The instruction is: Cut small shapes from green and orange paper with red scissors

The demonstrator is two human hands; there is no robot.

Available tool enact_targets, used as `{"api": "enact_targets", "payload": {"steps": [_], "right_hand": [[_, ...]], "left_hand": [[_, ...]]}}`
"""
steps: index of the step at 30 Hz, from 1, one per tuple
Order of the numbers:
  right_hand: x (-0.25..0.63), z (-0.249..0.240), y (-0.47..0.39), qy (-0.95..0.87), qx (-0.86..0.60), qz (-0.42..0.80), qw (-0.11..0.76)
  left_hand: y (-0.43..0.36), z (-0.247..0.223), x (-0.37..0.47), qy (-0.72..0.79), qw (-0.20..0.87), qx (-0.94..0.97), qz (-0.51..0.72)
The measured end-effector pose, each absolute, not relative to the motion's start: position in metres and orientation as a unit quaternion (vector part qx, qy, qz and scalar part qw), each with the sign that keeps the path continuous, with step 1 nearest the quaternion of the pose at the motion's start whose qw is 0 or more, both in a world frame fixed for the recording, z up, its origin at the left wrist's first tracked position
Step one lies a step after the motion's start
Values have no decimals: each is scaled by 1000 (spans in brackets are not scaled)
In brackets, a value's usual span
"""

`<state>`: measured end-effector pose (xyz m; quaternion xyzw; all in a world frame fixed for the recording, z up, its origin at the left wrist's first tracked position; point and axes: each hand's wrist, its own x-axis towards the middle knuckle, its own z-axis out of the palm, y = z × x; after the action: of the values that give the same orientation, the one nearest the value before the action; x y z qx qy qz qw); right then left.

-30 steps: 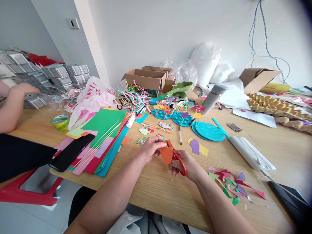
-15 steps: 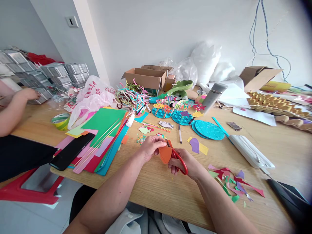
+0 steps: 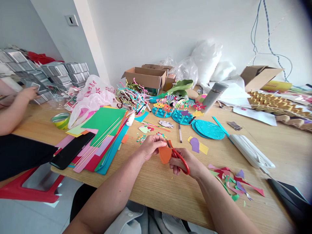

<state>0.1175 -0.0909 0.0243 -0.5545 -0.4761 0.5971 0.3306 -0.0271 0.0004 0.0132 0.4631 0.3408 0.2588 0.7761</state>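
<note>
Above the front part of the wooden table, my left hand [image 3: 152, 148] pinches a piece of orange paper [image 3: 165, 155] by its upper edge. The paper has a rounded lower end. My right hand [image 3: 186, 162] is wrapped round the red handles of a pair of scissors [image 3: 180, 160], whose blades lie at the top right of the paper. A narrow orange strip stands beside the blades. Beyond the hands lie a pale green fish cutout [image 3: 145, 129], a white fish cutout [image 3: 166, 124] and a pen [image 3: 180, 133]. Purple paper [image 3: 194, 145] rests on a yellow piece to the right.
Coloured sheets [image 3: 107, 122] with a black phone [image 3: 72, 151] and thin sticks lie left. Paper scraps [image 3: 234, 182] and a white power strip [image 3: 251, 151] are right. Farther back are pipe cleaners [image 3: 131, 97], a flask [image 3: 215, 96] and boxes. Another person's hand [image 3: 30, 93] is far left.
The scissors' handles and my right hand have shifted very slightly to the right. My left hand keeps its pinch on the orange paper. The other person's hand has turned a little.
</note>
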Motion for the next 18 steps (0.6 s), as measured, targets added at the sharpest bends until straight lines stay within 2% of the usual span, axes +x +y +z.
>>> {"api": "enact_targets", "payload": {"steps": [9,18], "right_hand": [[117,24,-92,-474,-567,586,332],[115,27,-90,-470,-564,589,340]], "left_hand": [[-1,14,-27,328,785,467,241],[-1,12,-26,284,795,452,289]]}}
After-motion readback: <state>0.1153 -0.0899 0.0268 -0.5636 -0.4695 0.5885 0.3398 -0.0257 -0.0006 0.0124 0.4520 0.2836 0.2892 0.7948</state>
